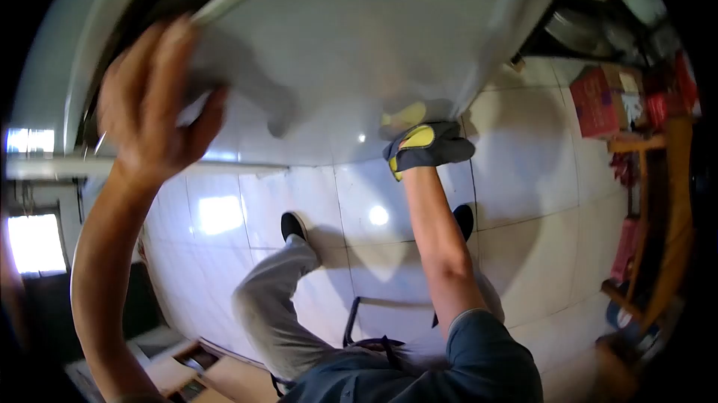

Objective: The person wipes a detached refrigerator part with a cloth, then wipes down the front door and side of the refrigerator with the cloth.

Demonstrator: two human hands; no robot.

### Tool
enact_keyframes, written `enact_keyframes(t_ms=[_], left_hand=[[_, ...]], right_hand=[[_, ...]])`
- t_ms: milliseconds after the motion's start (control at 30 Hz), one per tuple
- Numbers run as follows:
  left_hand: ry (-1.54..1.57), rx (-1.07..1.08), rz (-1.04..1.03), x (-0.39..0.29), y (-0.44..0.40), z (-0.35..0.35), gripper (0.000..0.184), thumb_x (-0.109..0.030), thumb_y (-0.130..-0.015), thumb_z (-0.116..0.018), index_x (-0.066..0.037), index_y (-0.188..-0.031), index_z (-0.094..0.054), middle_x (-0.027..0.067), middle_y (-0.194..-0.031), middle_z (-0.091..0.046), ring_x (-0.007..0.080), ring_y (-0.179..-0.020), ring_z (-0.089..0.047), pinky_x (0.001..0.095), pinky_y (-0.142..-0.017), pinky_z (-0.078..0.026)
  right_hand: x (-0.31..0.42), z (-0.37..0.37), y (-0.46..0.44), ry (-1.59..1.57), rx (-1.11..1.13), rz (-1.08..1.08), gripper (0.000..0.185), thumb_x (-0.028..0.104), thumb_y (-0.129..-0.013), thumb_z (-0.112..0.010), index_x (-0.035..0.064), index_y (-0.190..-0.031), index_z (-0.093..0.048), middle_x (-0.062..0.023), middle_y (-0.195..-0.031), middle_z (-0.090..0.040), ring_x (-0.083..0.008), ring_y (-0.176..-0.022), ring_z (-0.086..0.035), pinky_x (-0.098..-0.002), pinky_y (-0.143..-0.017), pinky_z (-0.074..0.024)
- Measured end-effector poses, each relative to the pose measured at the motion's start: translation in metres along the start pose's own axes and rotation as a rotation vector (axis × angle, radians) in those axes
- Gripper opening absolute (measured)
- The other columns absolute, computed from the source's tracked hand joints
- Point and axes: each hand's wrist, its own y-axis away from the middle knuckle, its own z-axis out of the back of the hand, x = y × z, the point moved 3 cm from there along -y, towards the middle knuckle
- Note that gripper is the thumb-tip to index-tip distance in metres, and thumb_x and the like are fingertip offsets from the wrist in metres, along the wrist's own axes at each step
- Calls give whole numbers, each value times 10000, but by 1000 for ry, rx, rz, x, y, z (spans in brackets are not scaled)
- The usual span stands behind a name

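Observation:
A large glossy light-grey door-like panel (336, 51) fills the upper middle of the view. At its left edge is my left hand (153, 96), bare and somewhat blurred, its fingers hooked over the edge and the thumb near the panel's face. Low on the panel's right side, my right hand (430, 147) is covered by a grey and yellow glove or cloth, close against the shiny surface, which reflects it. What its fingers do under that covering is hidden.
Pale tiled floor (531, 186) lies under my feet. A red carton (598, 100) and a wooden frame (677, 201) stand on the right, below a dark rack (583, 29). A bright window (36, 242) is at left, with an open wooden drawer (198, 358) at lower left.

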Motion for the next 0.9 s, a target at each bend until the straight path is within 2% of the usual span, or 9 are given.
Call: enact_keyframes(t_ms=[33,100,200,300,400,467,533,667,900], left_hand=[[-4,-10,33,-1,-3,1,692,-190,-757,-758,39,-1347,-478,197,-1233,-598,317,-1146,-566,380,-895,-513],[36,-70,85,-1,-7,7,634,-213,-728,-780,-30,-1298,-571,170,-1202,-619,278,-973,-639,373,-829,-530],[60,-255,143,-2,-3,1,430,-219,-822,-643,-86,-1229,-601,61,-1091,-630,204,-903,-589,296,-759,-438],[135,-451,156,-1,1,1,680,-257,-688,-712,-154,-1337,-538,61,-1235,-580,189,-1090,-550,308,-828,-422],[381,-506,257,-19,17,39,609,-159,-655,-756,-104,-1246,-619,87,-1204,-625,318,-1057,-603,415,-863,-482],[499,-542,696,-51,59,52,553,-110,-630,-739,-83,-1175,-649,102,-1178,-634,350,-1078,-587,440,-895,-464],[647,-531,1138,-98,113,43,412,-44,-628,-727,-35,-1036,-668,121,-1058,-662,379,-1081,-581,452,-949,-444],[802,-403,1603,-188,193,13,349,62,-678,-698,-26,-1015,-666,125,-1010,-652,336,-1046,-592,421,-957,-453],[1176,-429,1633,-193,209,0,298,-19,-718,-691,-40,-1012,-652,128,-1021,-627,329,-1009,-590,408,-877,-481]], right_hand=[[-5,26,-14,41,-5,16,308,404,-795,-750,141,-833,-595,31,-746,-591,-173,-704,-502,-279,-704,-470],[-19,65,-26,-634,869,-1286,377,405,-671,-855,164,-790,-591,82,-689,-537,-144,-677,-418,-257,-662,-421],[-84,135,48,-698,555,-1287,293,353,-647,-813,200,-753,-587,98,-734,-582,-132,-714,-437,-319,-649,-415],[-71,136,14,-1004,443,-1185,203,296,-670,-737,240,-688,-542,102,-782,-652,-114,-796,-508,-374,-642,-452],[-62,138,4,-2862,-1217,-1737,343,358,-844,-593,83,-1046,-630,-78,-1298,-575,-218,-1178,-510,-502,-955,-432],[-75,151,-7,-3148,-1897,-1482,346,357,-848,-590,79,-1051,-630,-85,-1294,-576,-229,-1178,-510,-506,-957,-429],[-84,169,-26,-3317,-2049,-1165,349,355,-852,-587,76,-1056,-629,-92,-1290,-578,-239,-1178,-510,-510,-959,-427],[-95,190,-88,-3541,-1855,-851,355,353,-859,-582,69,-1067,-629,-106,-1282,-581,-259,-1178,-510,-519,-962,-422],[-68,202,-191,-3792,-1327,-708,366,347,-872,-573,56,-1086,-628,-129,-1268,-586,-295,-1178,-511,-533,-968,-413]])
